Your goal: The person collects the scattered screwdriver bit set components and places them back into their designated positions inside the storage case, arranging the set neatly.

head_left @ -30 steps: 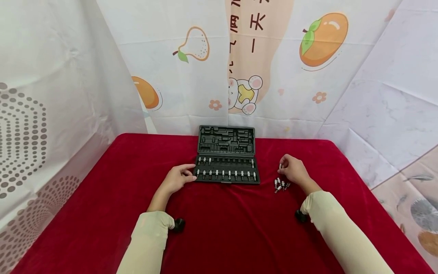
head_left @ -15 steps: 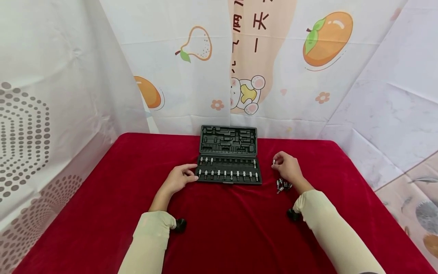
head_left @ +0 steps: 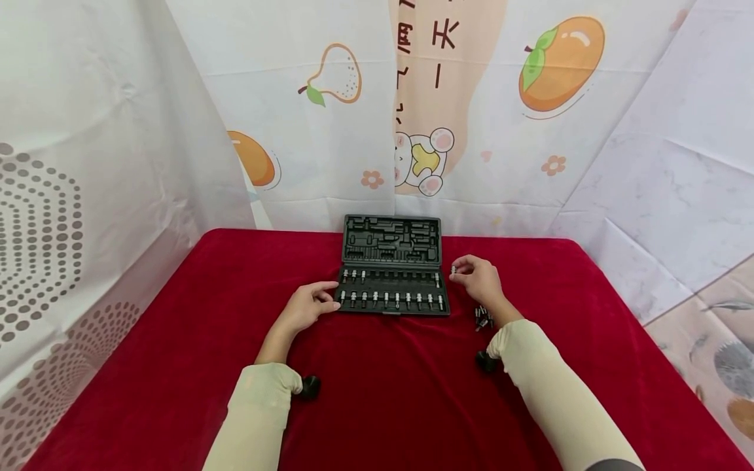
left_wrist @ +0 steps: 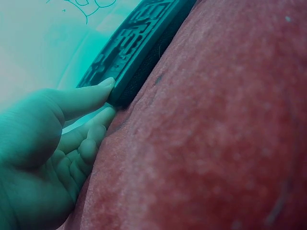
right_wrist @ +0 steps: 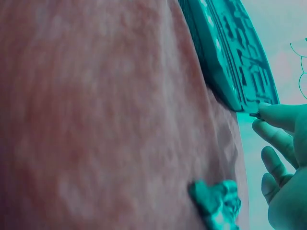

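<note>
Nearest you, your pale sleeves (head_left: 253, 412) reach in over a red velvet cloth (head_left: 377, 399), a black rounded piece (head_left: 310, 387) at each cuff. Past your right cuff, a small heap of socket bits (head_left: 483, 318) lies jumbled on the cloth, silver and dark, partly hidden by your forearm.

Your left hand (head_left: 305, 306) clasps nothing: thumb and forefinger are spread apart, their tips against the left edge of the black plastic bit case (head_left: 393, 286), the thumb by the front corner. Your right hand (head_left: 484, 278) pinches one socket bit (head_left: 453, 270) between thumb and fingertips, just beyond the case's right edge and level with its rear row. It is a short, bright silver cylinder in the head view; the right wrist view shows only a dark stub past your thumb, so its tip shape can't be told.

The case lies flat, its front row of ten bits (head_left: 386, 297) evenly spaced, silver-collared above with darker, slimmer shanks below. Behind, three bits (head_left: 354, 275) stand at the left and a single bit (head_left: 437, 280) at the far right, with dark slots between. The raised lid (head_left: 391, 239) is moulded in shallow recesses, and behind it hangs a white fruit-printed curtain (head_left: 318, 150).
</note>
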